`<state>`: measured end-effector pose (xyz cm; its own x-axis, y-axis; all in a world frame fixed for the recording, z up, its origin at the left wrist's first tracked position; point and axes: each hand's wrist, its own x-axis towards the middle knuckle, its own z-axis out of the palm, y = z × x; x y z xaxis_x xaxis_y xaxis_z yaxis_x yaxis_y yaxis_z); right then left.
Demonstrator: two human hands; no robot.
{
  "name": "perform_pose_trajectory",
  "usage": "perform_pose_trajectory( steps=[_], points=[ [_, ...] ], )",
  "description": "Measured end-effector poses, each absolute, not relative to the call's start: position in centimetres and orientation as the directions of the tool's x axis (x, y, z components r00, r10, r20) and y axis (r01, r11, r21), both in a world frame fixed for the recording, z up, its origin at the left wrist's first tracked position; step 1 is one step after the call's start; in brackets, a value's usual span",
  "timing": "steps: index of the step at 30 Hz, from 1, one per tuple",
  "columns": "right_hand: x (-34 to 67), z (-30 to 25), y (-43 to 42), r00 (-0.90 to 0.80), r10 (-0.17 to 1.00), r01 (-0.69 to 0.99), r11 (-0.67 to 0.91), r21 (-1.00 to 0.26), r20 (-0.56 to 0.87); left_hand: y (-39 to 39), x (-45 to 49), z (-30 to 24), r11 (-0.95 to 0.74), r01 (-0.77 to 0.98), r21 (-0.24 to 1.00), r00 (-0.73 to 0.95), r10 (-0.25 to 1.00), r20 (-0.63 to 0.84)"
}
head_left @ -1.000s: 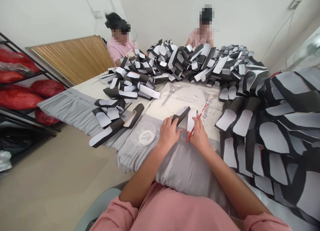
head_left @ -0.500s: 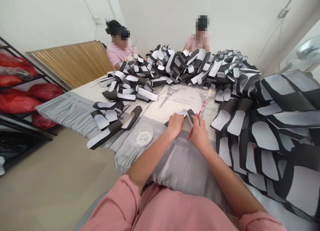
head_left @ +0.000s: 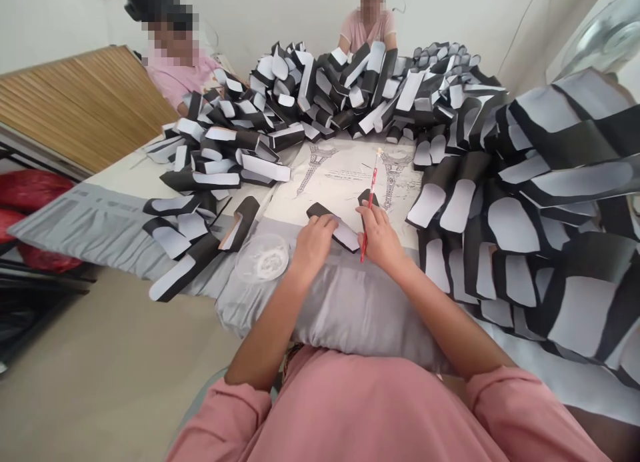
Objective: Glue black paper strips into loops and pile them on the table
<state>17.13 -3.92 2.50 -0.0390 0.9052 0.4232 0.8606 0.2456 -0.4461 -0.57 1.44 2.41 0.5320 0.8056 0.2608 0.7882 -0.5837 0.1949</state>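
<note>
My left hand (head_left: 316,242) is closed on a black-and-white card piece (head_left: 345,234) that lies slanted on the table in front of me. In the fingers of my right hand (head_left: 381,235) is a thin red brush (head_left: 374,180), its pale tip pointing up and away. Another black card piece (head_left: 369,197) shows just behind those fingers; whether they also grip it, I cannot tell. A clear plastic bowl (head_left: 263,258) with white paste inside stands left of my left hand.
Black-and-white card pieces are heaped (head_left: 345,89) across the far side and stacked (head_left: 520,215) along the right. Several more lie (head_left: 185,232) at the left. A grey cloth (head_left: 115,215) covers the near table. Two people (head_left: 183,75) sit beyond; a fan (head_left: 600,32) stands at right.
The view has tilted down and shifted right. My hands have moved apart a little, and more of the card piece now shows between them. The brush stands more upright in my right hand.
</note>
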Motion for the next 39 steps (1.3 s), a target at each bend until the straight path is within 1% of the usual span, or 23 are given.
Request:
perform_pose_trajectory(
  steps=[2, 4, 5, 7, 9, 11, 14, 17, 21, 24, 25, 27, 29, 31, 33, 34, 39],
  points=[
    [17.4, 3.1, -4.0, -0.032, 0.887, 0.827, 0.282, -0.486, 0.46, 0.2, -1.3, 2.1, -0.546, 0.801, 0.247, 0.453, 0.822, 0.346],
    [18.0, 3.9, -4.1, 0.0, 0.854, 0.803, 0.309, -0.509, 0.52, -1.4, -1.2, 2.1, -0.522, 0.807, 0.275, 0.413, 0.833, 0.369],
    [18.3, 4.4, -4.2, 0.019, 0.833, 0.796, 0.322, -0.512, 0.552, -2.2, -0.8, 2.1, -0.534, 0.8, 0.273, 0.43, 0.828, 0.36],
    [19.0, 5.3, -4.4, 0.057, 0.791, 0.791, 0.336, -0.51, 0.609, -3.5, 0.4, 2.2, -0.592, 0.774, 0.225, 0.516, 0.795, 0.318],
    [19.6, 6.2, -4.7, 0.087, 0.754, 0.799, 0.338, -0.498, 0.651, -4.2, 1.8, 2.1, -0.648, 0.747, 0.149, 0.603, 0.754, 0.26],
    [20.0, 7.0, -5.2, 0.104, 0.734, 0.812, 0.327, -0.483, 0.671, -4.3, 2.9, 1.9, -0.665, 0.743, 0.076, 0.641, 0.74, 0.202],
    [20.1, 8.0, -6.1, 0.096, 0.749, 0.845, 0.287, -0.451, 0.656, -3.8, 3.6, 1.3, -0.661, 0.75, 0.004, 0.654, 0.744, 0.137],
    [20.0, 8.5, -7.1, 0.043, 0.8, 0.894, 0.236, -0.381, 0.598, -3.4, 3.0, 0.8, -0.671, 0.741, 0.004, 0.665, 0.735, 0.134],
    [19.8, 7.2, -8.5, -0.087, 0.876, 0.953, 0.212, -0.216, 0.475, -3.3, 1.0, 0.5, -0.647, 0.757, 0.096, 0.613, 0.753, 0.239],
    [19.5, 4.7, -9.4, -0.193, 0.894, 0.965, 0.248, -0.089, 0.405, -3.2, -0.6, 0.0, -0.633, 0.751, 0.189, 0.578, 0.768, 0.275],
    [19.4, 3.8, -9.6, -0.222, 0.888, 0.962, 0.266, -0.057, 0.402, -3.2, -1.1, -0.3, -0.633, 0.735, 0.245, 0.568, 0.771, 0.289],
    [19.3, 2.0, -9.9, -0.263, 0.871, 0.955, 0.296, -0.014, 0.415, -2.9, -1.8, -0.8, -0.633, 0.654, 0.414, 0.512, 0.774, 0.374],
    [19.2, 0.6, -10.0, -0.264, 0.855, 0.955, 0.297, -0.003, 0.445, -2.6, -2.2, -1.4, -0.619, 0.492, 0.613, 0.369, 0.786, 0.496],
    [19.3, -0.3, -10.1, -0.239, 0.844, 0.96, 0.28, -0.014, 0.48, -2.3, -2.3, -1.9, -0.6, 0.29, 0.746, 0.207, 0.8, 0.563],
    [19.6, -0.9, -10.1, -0.224, 0.832, 0.961, 0.276, -0.028, 0.508, -2.1, -2.3, -2.1, -0.59, 0.142, 0.795, 0.108, 0.808, 0.58],
    [19.7, -1.0, -10.1, -0.223, 0.826, 0.959, 0.28, -0.034, 0.518, -2.0, -2.2, -2.1, -0.591, 0.102, 0.8, 0.083, 0.806, 0.585],
    [20.4, -1.7, -10.1, -0.218, 0.823, 0.953, 0.295, -0.067, 0.525, -2.0, -2.0, -1.8, -0.625, 0.062, 0.778, 0.051, 0.78, 0.623]
  ],
)
